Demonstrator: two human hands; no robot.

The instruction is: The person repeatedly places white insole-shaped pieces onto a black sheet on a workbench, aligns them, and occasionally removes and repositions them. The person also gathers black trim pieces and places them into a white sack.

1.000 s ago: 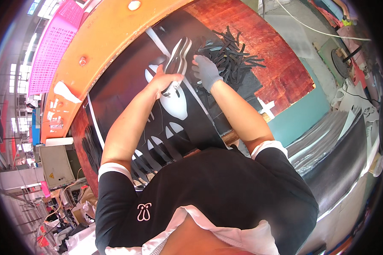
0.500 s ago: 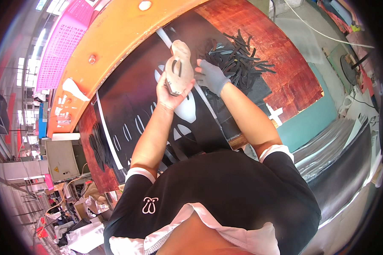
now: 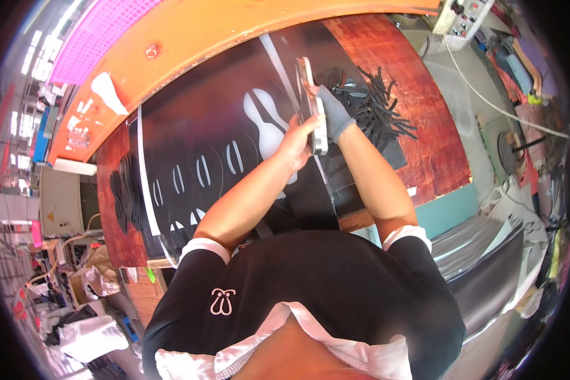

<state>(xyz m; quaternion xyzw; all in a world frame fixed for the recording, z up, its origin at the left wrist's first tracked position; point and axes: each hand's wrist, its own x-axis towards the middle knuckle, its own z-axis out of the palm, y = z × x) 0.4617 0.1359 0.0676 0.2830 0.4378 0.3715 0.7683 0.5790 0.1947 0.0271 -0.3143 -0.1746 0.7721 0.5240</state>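
Observation:
A sole-shaped cutting die (image 3: 310,104) with a beige face and a metal edge is held up on edge above the black sheet (image 3: 183,120). My bare left hand (image 3: 299,138) grips its lower left side, the thumb across it. From the right, my right hand (image 3: 335,114), in a grey glove with bare fingertips, is closed against the die's other side; part of its fingers is hidden. Below and left of the die, the sheet has a sole-shaped cutout (image 3: 269,130) and several narrow slits showing white.
A pile of dark strips (image 3: 377,104) lies on the red-brown board (image 3: 434,130) at right. More dark pieces (image 3: 123,190) lie at the left end. An orange machine beam (image 3: 196,41) spans the far side, with a pink basket (image 3: 101,38) on it.
The die has turned from face-up to edge-on and moved right. My right hand has come from beside it, fingers spread, onto its side. The view has shifted.

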